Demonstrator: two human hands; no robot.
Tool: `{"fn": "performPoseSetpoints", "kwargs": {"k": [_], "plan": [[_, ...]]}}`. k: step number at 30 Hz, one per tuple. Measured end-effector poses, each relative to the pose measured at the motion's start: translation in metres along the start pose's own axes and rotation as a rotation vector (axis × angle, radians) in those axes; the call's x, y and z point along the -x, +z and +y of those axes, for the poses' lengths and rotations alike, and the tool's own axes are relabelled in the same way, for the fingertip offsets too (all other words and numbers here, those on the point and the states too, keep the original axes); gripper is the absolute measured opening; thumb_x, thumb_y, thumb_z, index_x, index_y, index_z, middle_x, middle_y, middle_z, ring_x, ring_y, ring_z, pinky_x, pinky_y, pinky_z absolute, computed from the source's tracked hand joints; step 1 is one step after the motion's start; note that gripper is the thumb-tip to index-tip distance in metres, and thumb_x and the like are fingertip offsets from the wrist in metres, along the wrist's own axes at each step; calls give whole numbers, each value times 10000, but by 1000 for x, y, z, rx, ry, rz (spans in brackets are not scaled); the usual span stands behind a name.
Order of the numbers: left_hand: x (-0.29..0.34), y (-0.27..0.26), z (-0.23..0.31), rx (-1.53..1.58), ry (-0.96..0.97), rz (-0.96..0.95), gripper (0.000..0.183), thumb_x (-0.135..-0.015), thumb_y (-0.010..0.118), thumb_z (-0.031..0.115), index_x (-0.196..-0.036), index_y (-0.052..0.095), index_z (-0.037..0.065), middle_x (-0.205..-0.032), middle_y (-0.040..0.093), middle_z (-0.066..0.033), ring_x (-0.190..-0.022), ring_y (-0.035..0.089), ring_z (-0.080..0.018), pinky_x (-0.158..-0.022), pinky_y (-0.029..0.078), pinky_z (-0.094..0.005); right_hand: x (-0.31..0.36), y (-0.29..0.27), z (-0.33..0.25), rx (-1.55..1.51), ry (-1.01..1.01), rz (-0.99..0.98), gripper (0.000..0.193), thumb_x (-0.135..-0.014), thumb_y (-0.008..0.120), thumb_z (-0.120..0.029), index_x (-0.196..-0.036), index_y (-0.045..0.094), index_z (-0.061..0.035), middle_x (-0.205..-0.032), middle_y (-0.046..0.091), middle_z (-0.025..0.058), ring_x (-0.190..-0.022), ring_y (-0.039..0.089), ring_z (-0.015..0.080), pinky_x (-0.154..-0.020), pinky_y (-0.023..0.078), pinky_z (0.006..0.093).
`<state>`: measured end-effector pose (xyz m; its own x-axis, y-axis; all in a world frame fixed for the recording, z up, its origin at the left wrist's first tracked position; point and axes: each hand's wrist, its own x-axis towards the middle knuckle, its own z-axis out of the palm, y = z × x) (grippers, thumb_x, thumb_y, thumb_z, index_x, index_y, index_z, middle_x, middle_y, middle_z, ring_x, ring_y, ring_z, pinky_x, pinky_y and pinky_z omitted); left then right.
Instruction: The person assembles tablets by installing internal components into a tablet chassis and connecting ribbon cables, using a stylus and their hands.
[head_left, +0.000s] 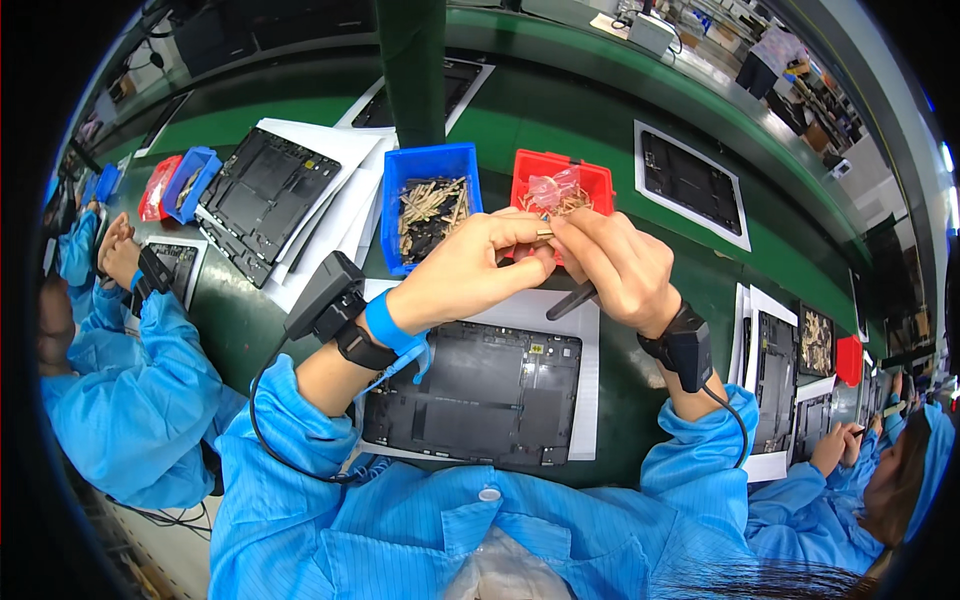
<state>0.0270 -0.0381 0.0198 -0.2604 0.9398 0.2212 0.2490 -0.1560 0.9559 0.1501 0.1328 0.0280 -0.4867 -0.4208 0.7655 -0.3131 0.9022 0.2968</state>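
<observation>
My left hand (480, 265) and my right hand (618, 265) meet above the green bench, fingertips pinching a small gold-coloured part (543, 234) between them. My right hand also holds a dark tweezer-like tool (570, 301) that points down and left. Below my hands a black tablet back housing (470, 390) lies flat on a white sheet (590, 400). Behind my hands stand a blue bin (430, 205) of small tan parts and a red bin (560, 185) with parts and a clear bag. Both wrists carry black strapped devices with cables.
Another black housing (262, 190) lies on white sheets at the left, with small blue and red bins (185, 182) beside it. A housing (690, 180) rests at the right rear. A green post (412, 60) rises behind the bins. Blue-sleeved co-workers sit at left (130, 340) and right (880, 470).
</observation>
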Motion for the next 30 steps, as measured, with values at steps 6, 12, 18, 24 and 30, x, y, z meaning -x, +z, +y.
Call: {"fn": "performPoseSetpoints", "kwargs": {"k": [6, 12, 18, 24, 30], "plan": [[12, 5, 19, -87, 157, 233, 184, -879, 698, 54, -1057, 694, 6, -946, 642, -19, -850, 580, -101, -739, 456, -249, -7, -12, -3, -71, 27, 28, 252, -692, 760, -58, -926, 687, -2, -897, 664, 103, -698, 659, 222, -542, 531, 297], [11, 7, 21, -382, 457, 288, 135, -830, 737, 29, -952, 688, -1, -893, 673, -77, -787, 600, -167, -673, 474, -282, -10, -20, -16, -200, 145, 36, 203, -706, 742, 2, -884, 646, -16, -865, 650, 89, -705, 660, 232, -534, 524, 306], [9, 16, 17, -399, 450, 307, 77, -858, 670, -25, -928, 641, -15, -897, 651, -83, -765, 571, -174, -686, 461, -281, -8, -19, -29, -267, 259, 20, 213, -702, 735, 27, -887, 643, -24, -855, 644, 80, -714, 653, 240, -536, 519, 323], [19, 31, 6, 157, 152, 511, 98, -945, 613, 28, -1019, 675, 9, -983, 647, -52, -904, 598, -103, -754, 468, -243, -4, -12, -42, -330, 474, 112, 164, -746, 755, 27, -882, 670, -9, -848, 672, 96, -733, 650, 246, -584, 519, 327], [39, 34, 8, -187, 218, 489, 87, -888, 695, 53, -961, 692, 5, -978, 659, -54, -838, 593, -109, -717, 459, -241, -4, -10, -59, -387, 564, 110, 135, -763, 767, 19, -870, 687, -6, -826, 686, 96, -726, 651, 240, -603, 514, 329]]}}
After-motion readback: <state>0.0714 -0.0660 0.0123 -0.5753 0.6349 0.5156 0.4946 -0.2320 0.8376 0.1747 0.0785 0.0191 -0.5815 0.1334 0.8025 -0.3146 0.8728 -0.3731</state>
